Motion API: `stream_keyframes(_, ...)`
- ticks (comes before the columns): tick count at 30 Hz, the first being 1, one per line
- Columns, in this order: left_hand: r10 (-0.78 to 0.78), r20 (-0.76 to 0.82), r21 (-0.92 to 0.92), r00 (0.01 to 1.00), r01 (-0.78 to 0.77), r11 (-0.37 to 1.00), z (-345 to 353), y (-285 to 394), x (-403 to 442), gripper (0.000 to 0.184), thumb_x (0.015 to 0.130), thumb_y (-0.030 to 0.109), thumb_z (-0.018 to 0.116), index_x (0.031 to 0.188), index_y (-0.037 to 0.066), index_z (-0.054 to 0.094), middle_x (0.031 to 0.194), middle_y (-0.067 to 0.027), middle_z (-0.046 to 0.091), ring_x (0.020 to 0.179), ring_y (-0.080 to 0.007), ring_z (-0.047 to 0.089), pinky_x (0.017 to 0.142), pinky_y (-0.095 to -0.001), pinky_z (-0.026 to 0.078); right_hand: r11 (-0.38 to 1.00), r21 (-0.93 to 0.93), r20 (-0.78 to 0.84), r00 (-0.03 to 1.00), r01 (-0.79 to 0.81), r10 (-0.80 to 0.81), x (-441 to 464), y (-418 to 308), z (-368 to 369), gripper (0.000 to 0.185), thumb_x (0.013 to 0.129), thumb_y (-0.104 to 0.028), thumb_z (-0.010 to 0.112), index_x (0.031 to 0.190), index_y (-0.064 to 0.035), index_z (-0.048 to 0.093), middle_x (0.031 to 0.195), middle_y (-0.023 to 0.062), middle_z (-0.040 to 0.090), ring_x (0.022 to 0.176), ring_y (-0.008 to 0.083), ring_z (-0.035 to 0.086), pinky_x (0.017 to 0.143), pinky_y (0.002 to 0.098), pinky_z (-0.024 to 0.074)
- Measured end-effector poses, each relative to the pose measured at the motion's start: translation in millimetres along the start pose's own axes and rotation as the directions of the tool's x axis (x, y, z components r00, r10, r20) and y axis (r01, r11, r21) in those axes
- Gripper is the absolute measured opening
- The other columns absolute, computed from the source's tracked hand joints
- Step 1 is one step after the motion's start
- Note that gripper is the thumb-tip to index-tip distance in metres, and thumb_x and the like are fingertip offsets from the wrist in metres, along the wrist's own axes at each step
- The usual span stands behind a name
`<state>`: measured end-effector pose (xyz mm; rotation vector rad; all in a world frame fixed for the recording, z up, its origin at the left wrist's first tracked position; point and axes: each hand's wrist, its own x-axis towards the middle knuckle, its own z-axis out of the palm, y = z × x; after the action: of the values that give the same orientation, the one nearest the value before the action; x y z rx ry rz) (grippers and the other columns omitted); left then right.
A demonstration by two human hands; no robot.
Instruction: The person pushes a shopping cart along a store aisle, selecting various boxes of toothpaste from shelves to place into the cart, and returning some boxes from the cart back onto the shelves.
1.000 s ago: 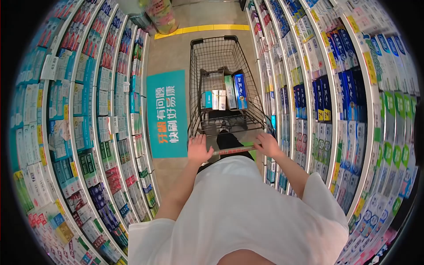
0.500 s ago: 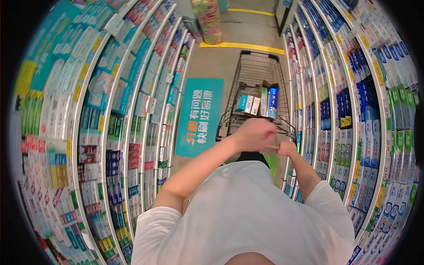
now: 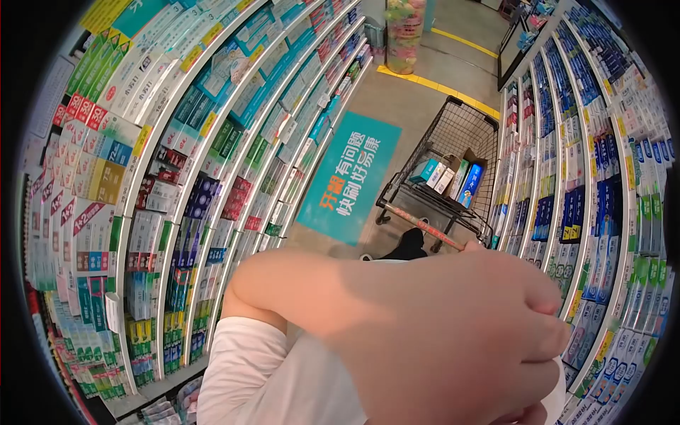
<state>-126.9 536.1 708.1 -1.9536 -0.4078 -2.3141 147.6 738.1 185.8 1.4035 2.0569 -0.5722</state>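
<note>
My left hand (image 3: 467, 333) is raised close to the camera and fills the lower middle of the view. Its fingers are curled towards the right; their inner side is hidden. Behind it, my right hand (image 3: 473, 246) shows only in a small part, at the right end of the shopping cart's handle (image 3: 425, 227). The rest of that hand is covered. Several boxes lie in the black wire cart, among them a teal box (image 3: 425, 171), a white box (image 3: 444, 180) and a blue box (image 3: 470, 185).
Shelves of boxed goods (image 3: 205, 142) line the left side, and more shelves (image 3: 602, 177) line the right. A teal floor sign (image 3: 350, 177) lies left of the cart. Beyond stand a colourful column (image 3: 404, 35) and a yellow floor line (image 3: 439, 86).
My left hand has left the cart handle and come up close to the camera, its fingers now curled. In the view, the cart has shifted right and tilted. My right hand stays at the handle.
</note>
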Motion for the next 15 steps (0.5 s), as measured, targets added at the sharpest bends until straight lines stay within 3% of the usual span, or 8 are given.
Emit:
stream_keyframes(2, -0.279, -0.139, -0.09, 0.95, 0.268, 0.959, -13.7, 19.2, 20.1, 0.034, 0.067, -0.011, 0.059, 0.057, 0.01, 0.034, 0.063, -0.0013, 0.031, 0.056, -0.0187, 0.033, 0.046, -0.0274, 0.023, 1.0, -0.005, -0.011, 1.0, -0.007, 0.007, -3.5, -0.1, 3.1, 0.044, 0.084, -0.038, 0.068, 0.111, -0.0057, 0.082, 0.114, 0.0231, 0.079, 0.11, 0.0412, 0.076, 0.096, 0.0495, 0.0594)
stream_keyframes(3, -0.276, -0.144, -0.086, 0.95, 0.266, 0.96, -23.1, 23.8, 20.8, 0.034, 0.067, -0.011, 0.059, 0.057, 0.01, 0.034, 0.063, -0.0013, 0.031, 0.056, -0.0187, 0.033, 0.046, -0.0274, 0.023, 1.0, 0.004, -0.02, 1.0, -0.004, 0.004, -4.4, -0.9, 2.3, 0.045, 0.084, -0.038, 0.068, 0.11, -0.005, 0.082, 0.113, 0.0231, 0.079, 0.109, 0.041, 0.076, 0.096, 0.0495, 0.0595)
stream_keyframes(8, 0.041, 0.211, 0.224, 0.977, -0.089, 0.97, -63.3, 23.5, 15.8, 0.019, 0.056, 0.009, 0.075, 0.059, 0.005, 0.056, 0.06, -0.0043, 0.053, 0.05, -0.0169, 0.044, 0.047, -0.0278, 0.039, 1.0, 0.01, -0.021, 1.0, 0.01, -0.01, 0.0, -0.8, 10.2, 0.045, 0.083, -0.038, 0.067, 0.108, -0.0031, 0.082, 0.112, 0.023, 0.079, 0.108, 0.0406, 0.076, 0.095, 0.0497, 0.0598)
stream_keyframes(10, 0.019, 0.239, 0.208, 0.971, -0.071, 0.976, -63.5, 10.9, 8.8, 0.019, 0.057, 0.01, 0.075, 0.06, 0.005, 0.057, 0.061, -0.0046, 0.053, 0.051, -0.0177, 0.045, 0.047, -0.0288, 0.04, 1.0, 0.003, -0.067, 0.997, 0.029, -0.028, 10.4, 6.4, 22.1, 0.048, 0.083, -0.044, 0.071, 0.106, -0.004, 0.082, 0.112, 0.0247, 0.079, 0.107, 0.0427, 0.076, 0.093, 0.0502, 0.0609)
stream_keyframes(15, -0.087, 0.337, 0.204, 0.938, 0.017, 0.979, -38.2, -6.5, -3.9, 0.017, 0.061, 0.014, 0.074, 0.063, 0.005, 0.061, 0.062, -0.006, 0.056, 0.055, -0.0218, 0.051, 0.051, -0.0334, 0.043, 1.0, 0.001, -0.038, 0.999, 0.014, -0.014, -3.8, -2.4, 6.2, 0.042, 0.083, -0.038, 0.068, 0.106, -0.0059, 0.083, 0.111, 0.0233, 0.079, 0.107, 0.0411, 0.076, 0.095, 0.0498, 0.0598)
